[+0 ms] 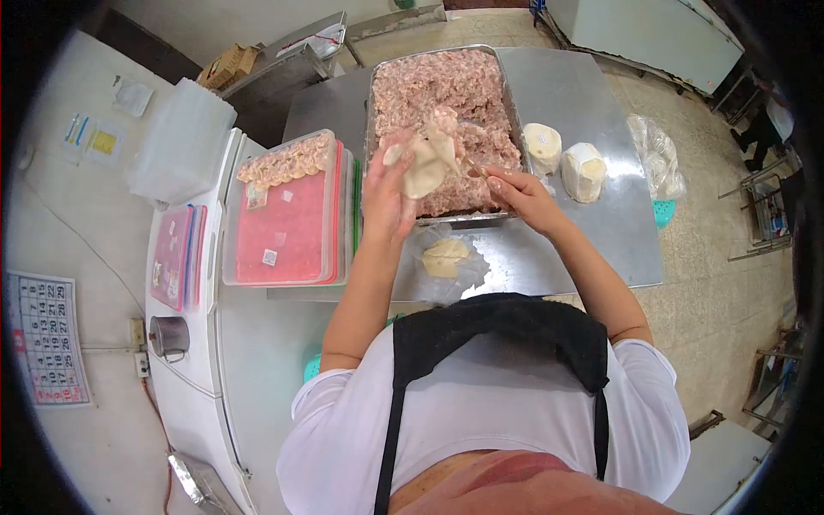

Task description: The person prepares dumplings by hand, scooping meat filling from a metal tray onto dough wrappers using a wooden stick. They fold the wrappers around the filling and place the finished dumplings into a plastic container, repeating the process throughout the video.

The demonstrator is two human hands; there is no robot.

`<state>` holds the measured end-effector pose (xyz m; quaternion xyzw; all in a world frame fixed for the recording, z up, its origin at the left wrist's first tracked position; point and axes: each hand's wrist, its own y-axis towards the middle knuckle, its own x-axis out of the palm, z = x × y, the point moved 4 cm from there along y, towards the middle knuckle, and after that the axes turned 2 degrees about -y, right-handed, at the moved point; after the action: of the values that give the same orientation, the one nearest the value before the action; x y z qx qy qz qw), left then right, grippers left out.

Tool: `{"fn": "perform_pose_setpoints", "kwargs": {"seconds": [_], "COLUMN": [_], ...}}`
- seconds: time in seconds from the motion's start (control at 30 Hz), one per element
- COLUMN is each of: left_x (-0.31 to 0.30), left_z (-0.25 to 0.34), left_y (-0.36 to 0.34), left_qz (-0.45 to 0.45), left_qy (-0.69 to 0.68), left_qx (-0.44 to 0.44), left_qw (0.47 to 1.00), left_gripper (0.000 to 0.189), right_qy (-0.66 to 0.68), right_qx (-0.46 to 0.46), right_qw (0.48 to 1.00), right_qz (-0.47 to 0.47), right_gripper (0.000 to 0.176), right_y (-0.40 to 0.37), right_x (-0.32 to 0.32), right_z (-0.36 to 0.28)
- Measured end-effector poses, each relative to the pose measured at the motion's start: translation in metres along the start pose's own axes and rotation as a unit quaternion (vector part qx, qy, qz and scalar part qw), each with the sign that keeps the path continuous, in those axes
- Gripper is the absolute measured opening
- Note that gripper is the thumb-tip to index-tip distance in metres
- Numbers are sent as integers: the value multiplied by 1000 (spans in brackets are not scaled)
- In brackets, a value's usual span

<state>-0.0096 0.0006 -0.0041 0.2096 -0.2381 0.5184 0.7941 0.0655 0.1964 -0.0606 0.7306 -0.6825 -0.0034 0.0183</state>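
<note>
My left hand (390, 184) is closed around pale round dough wrappers (423, 176), held over the front of a metal tray. Some pink meat filling (444, 120) shows at the top of the wrappers. My right hand (522, 196) grips a thin-handled utensil (474, 170) whose tip points at the wrappers; its exact kind is too small to tell. Beneath both hands, the tray (512, 103) is heaped with ground meat (429, 77). Nearer my body, more wrappers (445, 257) lie on an opened clear plastic bag (476, 276).
Two stacks of wrappers (584, 172) and a plastic bag (657, 159) stand on the steel table (614, 232) at right. At left, filled dumplings (287, 160) line the far end of a red tray (296, 232). A white freezer (202, 343) holds stacked clear containers (184, 142) and a metal cup (169, 336).
</note>
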Motion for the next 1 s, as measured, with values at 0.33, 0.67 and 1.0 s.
{"fn": "perform_pose_setpoints", "kwargs": {"seconds": [0.33,0.67,1.0], "left_x": [-12,-38,-46], "left_z": [-59,-53,-20], "left_y": [-42,21,9], "left_qz": [-266,95,206], "left_qy": [564,-331,-304], "left_qx": [86,-119,-113], "left_qw": [777,931,923], "left_gripper": [47,64,75], "right_qy": [-218,-622,-713], "right_qx": [-23,-34,-121], "right_qw": [976,780,689], "right_qz": [15,-60,-44], "right_gripper": [34,25,27], "right_y": [8,14,12], "right_x": [-55,-7,33], "right_z": [-11,-61,-99]}}
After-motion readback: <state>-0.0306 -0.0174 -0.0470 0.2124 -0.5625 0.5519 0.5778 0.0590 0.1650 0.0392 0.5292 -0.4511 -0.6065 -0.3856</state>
